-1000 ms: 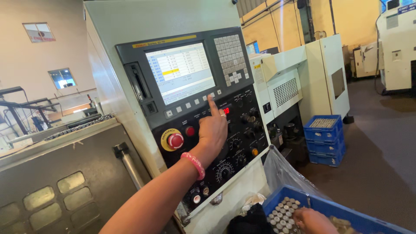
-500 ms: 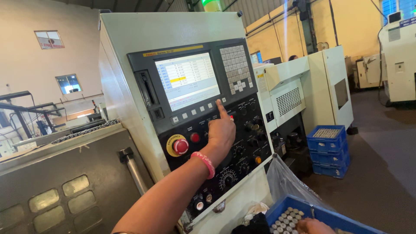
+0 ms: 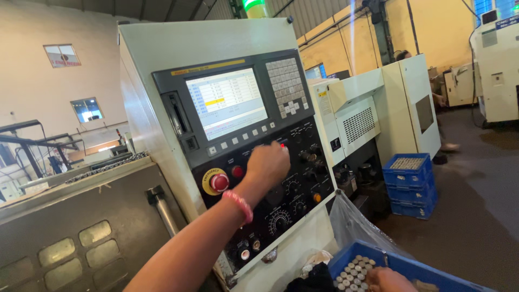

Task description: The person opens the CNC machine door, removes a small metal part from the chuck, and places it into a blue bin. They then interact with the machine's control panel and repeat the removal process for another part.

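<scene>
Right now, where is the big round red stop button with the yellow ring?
In the head view, the round red button on its yellow ring sits at the control panel's left edge, just left of the left hand and below the screen.

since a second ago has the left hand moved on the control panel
Yes. The left hand has closed from a raised pointing finger into a fist, its knuckles at the lit red button; it stays right of the red emergency knob.

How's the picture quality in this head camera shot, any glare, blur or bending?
Head view: evenly daylit and mostly sharp; the screen reads bright without washout; a pale light streak runs down the yellow wall; the control cabinet leans from wide-angle distortion; the left hand is slightly soft; the right hand is cut by the frame.
</scene>
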